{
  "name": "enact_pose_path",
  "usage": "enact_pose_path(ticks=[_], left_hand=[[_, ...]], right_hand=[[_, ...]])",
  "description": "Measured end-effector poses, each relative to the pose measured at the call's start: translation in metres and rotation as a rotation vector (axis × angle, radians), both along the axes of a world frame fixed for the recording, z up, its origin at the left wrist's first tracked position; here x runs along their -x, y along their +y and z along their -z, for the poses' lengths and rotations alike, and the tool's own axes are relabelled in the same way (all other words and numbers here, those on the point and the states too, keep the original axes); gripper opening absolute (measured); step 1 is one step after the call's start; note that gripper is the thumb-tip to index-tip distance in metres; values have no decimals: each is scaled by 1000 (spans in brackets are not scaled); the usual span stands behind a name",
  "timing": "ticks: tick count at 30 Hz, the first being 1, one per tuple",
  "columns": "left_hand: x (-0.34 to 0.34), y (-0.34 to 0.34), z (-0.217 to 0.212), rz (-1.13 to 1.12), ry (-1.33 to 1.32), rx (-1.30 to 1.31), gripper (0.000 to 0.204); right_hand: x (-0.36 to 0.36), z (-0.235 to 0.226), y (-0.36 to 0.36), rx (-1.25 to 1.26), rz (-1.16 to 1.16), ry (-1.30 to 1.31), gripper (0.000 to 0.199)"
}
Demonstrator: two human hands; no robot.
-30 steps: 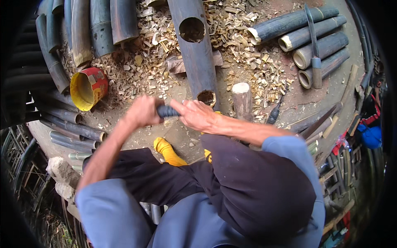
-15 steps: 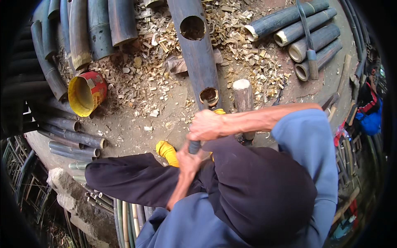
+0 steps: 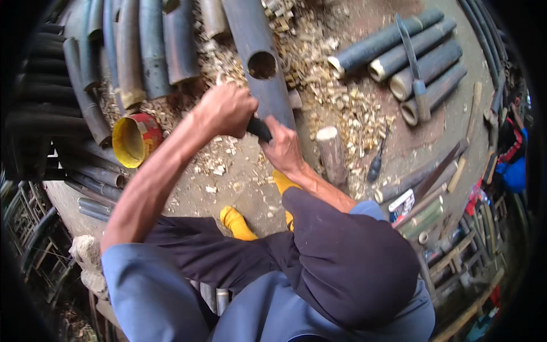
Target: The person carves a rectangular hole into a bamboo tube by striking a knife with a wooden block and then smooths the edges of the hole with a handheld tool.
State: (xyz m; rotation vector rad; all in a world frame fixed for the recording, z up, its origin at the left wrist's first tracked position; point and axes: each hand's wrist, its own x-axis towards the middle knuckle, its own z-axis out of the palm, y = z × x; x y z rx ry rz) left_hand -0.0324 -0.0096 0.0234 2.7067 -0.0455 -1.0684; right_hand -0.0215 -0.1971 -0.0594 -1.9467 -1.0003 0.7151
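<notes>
A dark bamboo pole [image 3: 270, 94] stretches away in front of me, with a round hole [image 3: 262, 65] cut in its upper side. My left hand [image 3: 227, 110] is a closed fist at the upper left end of a tool with a dark handle [image 3: 259, 130]. My right hand [image 3: 284, 147] wraps the same handle at its lower right, over the near end of the pole. Hidden by my hands is the tool's working end, so its kind does not show. The pole's near hole is also covered. Below my right hand, a foot in yellow footwear [image 3: 285, 181] touches the pole's near end.
Wood chips [image 3: 347, 114] litter the ground around the pole. A short log [image 3: 332, 151] stands at its right, near a dark-handled tool [image 3: 375, 166]. Cut bamboo tubes [image 3: 401, 82] carry a long blade [image 3: 409, 48]. At left are a yellow-red can [image 3: 137, 139] and more bamboo [image 3: 152, 51].
Both hands have moved forward, away from my body, with the tool. My left hand has swung up to the upper left and my right arm has dropped lower; the handle's slant has changed.
</notes>
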Motion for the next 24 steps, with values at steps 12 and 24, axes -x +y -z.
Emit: enact_pose_path(ticks=[12, 24], left_hand=[[85, -163, -12, -932, -568, 784, 76], [51, -203, 96, -979, -202, 761, 28]], right_hand=[[-37, -84, -59, 6, 137, 684, 55], [-42, -34, -143, 402, -132, -241, 45]])
